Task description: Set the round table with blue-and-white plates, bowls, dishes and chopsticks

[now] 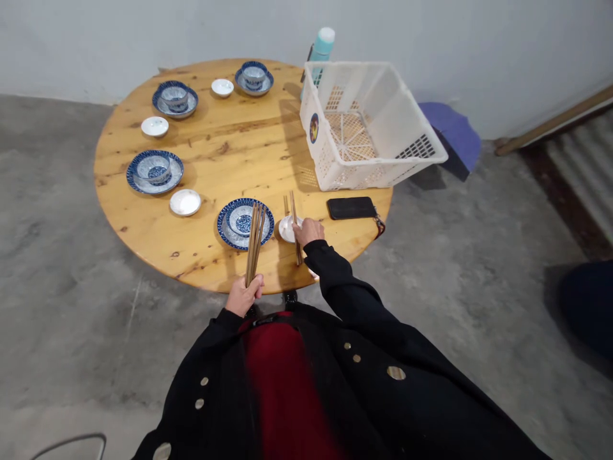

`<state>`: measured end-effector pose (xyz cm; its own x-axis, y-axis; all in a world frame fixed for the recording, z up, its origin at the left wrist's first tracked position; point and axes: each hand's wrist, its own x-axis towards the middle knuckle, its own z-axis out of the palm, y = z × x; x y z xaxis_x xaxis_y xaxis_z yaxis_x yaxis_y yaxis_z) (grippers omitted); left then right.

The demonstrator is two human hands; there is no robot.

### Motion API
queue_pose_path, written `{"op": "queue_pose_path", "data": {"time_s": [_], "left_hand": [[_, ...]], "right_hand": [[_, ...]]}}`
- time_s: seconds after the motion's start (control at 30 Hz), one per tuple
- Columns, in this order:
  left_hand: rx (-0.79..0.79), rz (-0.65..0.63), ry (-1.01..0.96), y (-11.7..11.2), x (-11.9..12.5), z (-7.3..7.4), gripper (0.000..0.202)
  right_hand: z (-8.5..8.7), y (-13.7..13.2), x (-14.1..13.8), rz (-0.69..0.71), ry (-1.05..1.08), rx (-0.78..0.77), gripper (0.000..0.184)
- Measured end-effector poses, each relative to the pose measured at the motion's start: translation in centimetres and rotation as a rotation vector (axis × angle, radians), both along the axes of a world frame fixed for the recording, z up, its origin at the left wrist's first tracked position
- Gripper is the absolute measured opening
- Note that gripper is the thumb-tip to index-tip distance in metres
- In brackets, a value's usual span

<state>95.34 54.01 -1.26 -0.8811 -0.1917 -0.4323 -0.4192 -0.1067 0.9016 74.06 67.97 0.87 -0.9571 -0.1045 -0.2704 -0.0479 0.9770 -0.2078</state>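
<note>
A bundle of several wooden chopsticks (255, 246) stands up from my left hand (245, 294), its fingers wrapped round the lower ends at the table's near edge. Behind the bundle sits a blue-and-white bowl (238, 220) on a matching plate (225, 235), partly covered by the sticks. My right hand (310, 231) is closed on chopsticks (294, 211) that point away from me, low over the table. They cross the edge of a small white dish (286, 230), which the hand partly hides. Whether they touch the tabletop I cannot tell.
A white plastic crate (330, 172) fills the table's right side, with a turquoise bottle (322, 48) behind it and a black phone (352, 207) in front. More bowls on plates (154, 171) and white dishes (185, 202) line the round table's (215, 172) left and far sides. A purple umbrella (450, 131) is beyond the crate.
</note>
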Motion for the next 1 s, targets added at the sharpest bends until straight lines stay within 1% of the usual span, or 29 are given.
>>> {"op": "queue_pose_path", "data": {"time_s": [0.07, 0.1, 0.13, 0.17, 0.23, 0.27, 0.3, 0.33, 0.37, 0.47, 0.6, 0.7, 0.77, 0.87, 1.0], "left_hand": [[0.022, 0.008, -0.008, 0.0, -0.1, 0.5, 0.042], [0.045, 0.011, -0.011, 0.1, -0.2, 0.8, 0.042], [0.076, 0.008, -0.014, 0.1, -0.3, 1.1, 0.043], [0.115, -0.003, -0.015, 0.2, -0.4, 1.5, 0.044], [0.199, -0.05, -0.014, 0.3, -0.5, 2.2, 0.046], [0.235, -0.079, -0.013, 0.4, -0.5, 2.5, 0.047], [0.264, -0.111, -0.012, 0.4, -0.5, 2.8, 0.048], [0.284, -0.142, -0.012, 0.5, -0.4, 3.1, 0.049], [0.296, -0.172, -0.012, 0.5, -0.3, 3.3, 0.05], [0.323, -0.25, -0.017, 0.5, 0.0, 3.5, 0.05], [0.368, -0.323, -0.019, 0.7, 0.4, 3.4, 0.05], [0.38, -0.343, 0.002, 1.1, 0.5, 3.6, 0.051], [0.361, -0.337, 0.017, 1.3, 0.5, 3.8, 0.051], [0.252, -0.311, 0.047, 1.6, 0.5, 4.3, 0.05], [0.014, -0.231, 0.132, 2.1, 0.3, 4.8, 0.046]], "right_hand": [[1.2, 0.2, 0.7, 0.0, 0.072, -0.073, 0.034], [1.9, 0.2, 1.3, 0.01, 0.098, -0.161, 0.031], [2.6, 0.2, 2.0, 0.025, 0.099, -0.291, 0.03], [3.3, 0.1, 2.9, 0.04, 0.071, -0.457, 0.032], [4.7, -0.4, 4.7, 0.059, -0.062, -0.826, 0.04], [5.3, -0.8, 5.6, 0.062, -0.138, -0.986, 0.045], [5.9, -1.1, 6.5, 0.061, -0.2, -1.112, 0.048], [6.4, -1.5, 7.2, 0.06, -0.241, -1.2, 0.049], [6.8, -1.7, 7.8, 0.063, -0.263, -1.255, 0.047], [7.5, -2.0, 8.8, 0.045, -0.259, -1.311, 0.043], [7.6, -1.4, 9.4, -0.012, -0.225, -1.325, 0.045], [7.8, -0.8, 9.5, -0.019, -0.238, -1.349, 0.042], [8.2, -0.5, 9.6, -0.005, -0.253, -1.364, 0.042], [9.2, -0.1, 9.7, 0.045, -0.248, -1.385, 0.041], [10.6, 0.8, 10.0, 0.185, -0.211, -1.389, 0.038]]}}
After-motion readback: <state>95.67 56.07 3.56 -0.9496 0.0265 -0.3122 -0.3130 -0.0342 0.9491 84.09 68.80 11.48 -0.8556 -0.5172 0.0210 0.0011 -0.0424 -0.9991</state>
